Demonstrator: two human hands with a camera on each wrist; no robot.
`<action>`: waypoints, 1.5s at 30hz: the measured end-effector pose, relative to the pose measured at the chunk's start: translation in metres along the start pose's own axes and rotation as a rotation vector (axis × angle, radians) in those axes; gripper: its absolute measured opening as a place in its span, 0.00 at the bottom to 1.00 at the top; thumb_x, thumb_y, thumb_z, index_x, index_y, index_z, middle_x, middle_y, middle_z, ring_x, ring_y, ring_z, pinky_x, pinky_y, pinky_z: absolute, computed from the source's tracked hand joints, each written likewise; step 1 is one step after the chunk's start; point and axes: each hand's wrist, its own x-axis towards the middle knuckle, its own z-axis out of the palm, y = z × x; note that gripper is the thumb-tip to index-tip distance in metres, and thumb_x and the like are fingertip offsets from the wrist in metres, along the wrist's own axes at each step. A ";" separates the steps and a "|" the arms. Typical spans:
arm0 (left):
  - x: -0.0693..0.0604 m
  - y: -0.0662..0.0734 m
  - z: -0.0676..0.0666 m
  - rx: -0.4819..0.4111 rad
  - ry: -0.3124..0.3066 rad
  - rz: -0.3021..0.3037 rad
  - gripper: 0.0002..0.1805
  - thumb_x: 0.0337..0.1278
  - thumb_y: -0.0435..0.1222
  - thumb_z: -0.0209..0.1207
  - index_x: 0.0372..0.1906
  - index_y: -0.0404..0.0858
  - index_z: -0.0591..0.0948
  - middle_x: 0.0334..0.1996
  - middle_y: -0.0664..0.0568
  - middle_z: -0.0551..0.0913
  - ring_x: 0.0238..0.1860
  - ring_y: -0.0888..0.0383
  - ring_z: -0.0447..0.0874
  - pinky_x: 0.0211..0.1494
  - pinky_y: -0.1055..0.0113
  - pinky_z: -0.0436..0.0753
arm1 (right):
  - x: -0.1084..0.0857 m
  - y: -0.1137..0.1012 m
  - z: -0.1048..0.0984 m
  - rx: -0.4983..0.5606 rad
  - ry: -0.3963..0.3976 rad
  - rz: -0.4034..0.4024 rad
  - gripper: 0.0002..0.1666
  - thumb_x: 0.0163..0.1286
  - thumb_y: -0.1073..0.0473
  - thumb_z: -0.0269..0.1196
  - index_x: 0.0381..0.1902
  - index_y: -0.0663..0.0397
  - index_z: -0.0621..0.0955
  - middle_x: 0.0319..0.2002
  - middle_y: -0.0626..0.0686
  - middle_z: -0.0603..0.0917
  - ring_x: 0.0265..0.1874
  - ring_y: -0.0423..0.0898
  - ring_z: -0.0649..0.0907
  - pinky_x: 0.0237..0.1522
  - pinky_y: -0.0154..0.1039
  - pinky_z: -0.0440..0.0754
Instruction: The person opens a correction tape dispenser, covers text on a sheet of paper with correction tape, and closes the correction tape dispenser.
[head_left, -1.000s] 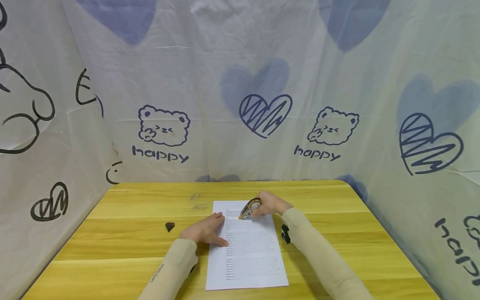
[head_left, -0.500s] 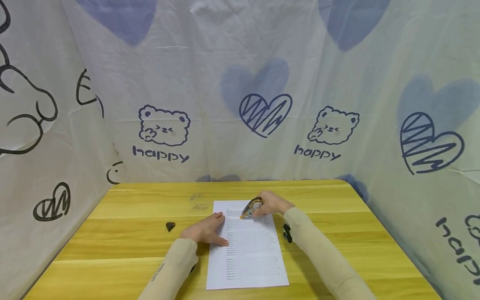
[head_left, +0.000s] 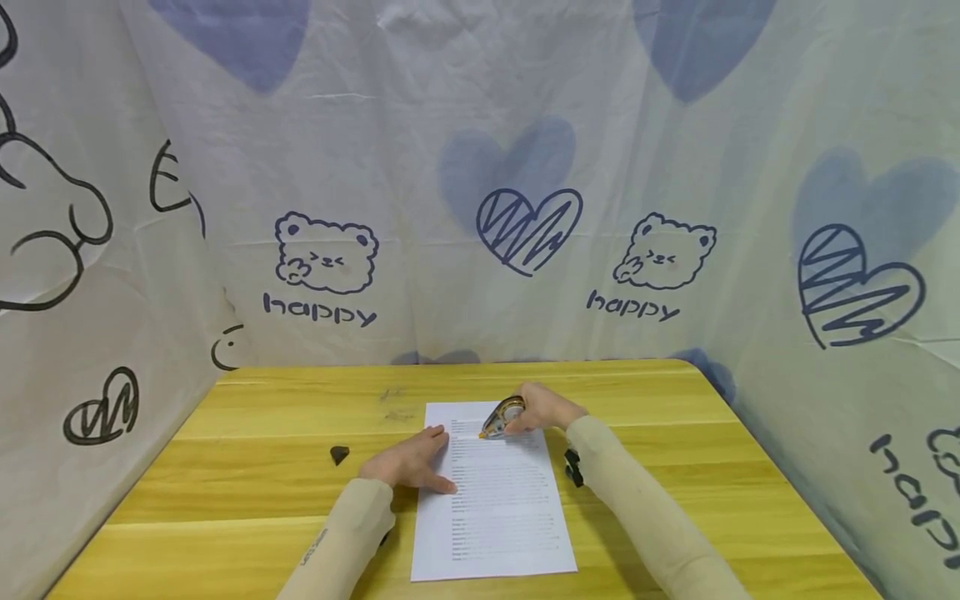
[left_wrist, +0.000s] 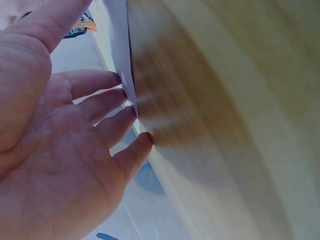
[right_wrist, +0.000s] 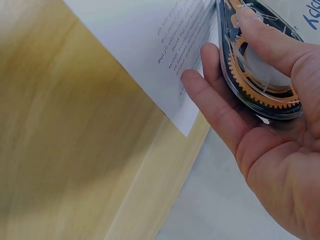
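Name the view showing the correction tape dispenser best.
Right wrist: the correction tape dispenser appears large, its orange gear clear. Head view: small, partly hidden. Left wrist: only its orange-tipped end, near the top edge.

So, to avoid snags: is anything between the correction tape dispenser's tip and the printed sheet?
Nothing visible: the right hand holds the correction tape dispenser, orange tip at the printed sheet; the left hand lies left of that tip.
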 end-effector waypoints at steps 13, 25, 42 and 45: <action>0.000 0.000 0.000 0.008 0.002 0.007 0.51 0.48 0.49 0.72 0.74 0.34 0.62 0.77 0.42 0.55 0.77 0.43 0.51 0.78 0.48 0.56 | 0.001 0.001 -0.001 -0.037 0.001 -0.006 0.16 0.58 0.57 0.74 0.41 0.60 0.84 0.27 0.49 0.85 0.23 0.41 0.78 0.25 0.32 0.77; -0.002 0.000 -0.001 -0.014 -0.001 0.013 0.51 0.48 0.49 0.72 0.74 0.34 0.62 0.77 0.42 0.55 0.77 0.43 0.51 0.78 0.48 0.56 | -0.001 0.003 0.000 -0.022 -0.004 -0.008 0.16 0.58 0.58 0.74 0.41 0.61 0.84 0.28 0.49 0.86 0.29 0.49 0.84 0.30 0.39 0.84; 0.002 -0.002 0.001 0.000 0.004 0.026 0.51 0.48 0.48 0.73 0.74 0.33 0.62 0.77 0.41 0.56 0.77 0.42 0.51 0.78 0.48 0.57 | -0.001 0.003 -0.002 -0.001 -0.009 -0.027 0.12 0.58 0.60 0.74 0.37 0.59 0.85 0.25 0.49 0.85 0.21 0.40 0.76 0.24 0.32 0.76; 0.001 -0.002 0.001 -0.002 0.003 0.022 0.51 0.48 0.49 0.73 0.74 0.33 0.62 0.77 0.42 0.56 0.77 0.43 0.51 0.78 0.48 0.57 | -0.002 0.004 -0.003 -0.003 -0.012 -0.032 0.11 0.58 0.59 0.74 0.36 0.58 0.85 0.24 0.50 0.85 0.19 0.40 0.74 0.22 0.32 0.75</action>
